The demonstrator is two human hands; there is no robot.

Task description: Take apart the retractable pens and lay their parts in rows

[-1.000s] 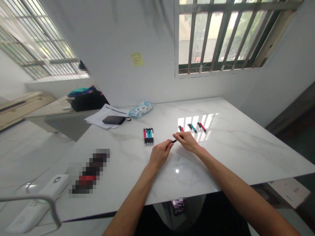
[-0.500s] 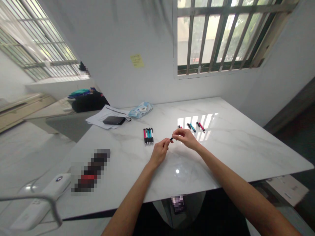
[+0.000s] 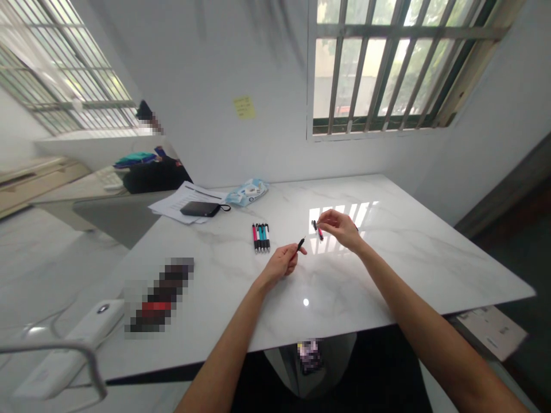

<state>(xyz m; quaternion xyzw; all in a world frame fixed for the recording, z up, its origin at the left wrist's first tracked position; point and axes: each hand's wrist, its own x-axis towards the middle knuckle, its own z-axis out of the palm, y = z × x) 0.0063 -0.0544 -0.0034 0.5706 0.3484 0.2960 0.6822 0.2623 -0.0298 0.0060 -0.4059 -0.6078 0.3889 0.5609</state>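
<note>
L hand grips black pen, tip up-right

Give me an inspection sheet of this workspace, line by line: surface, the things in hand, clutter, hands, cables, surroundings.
Surface: white marble table, glossy, with window glare.
Things in hand: black pen part in the left hand; pink pen part at the right hand's fingertips; row of pens lying side by side on the table.
Clutter: papers under a black pouch; blue packet; white device at the near left edge.
Hands: left hand closed on the black pen part; right hand pinching the pink pen part.
Cables: a thin cord at the black pouch.
Surroundings: barred window; yellow sticky note on the wall.
</note>
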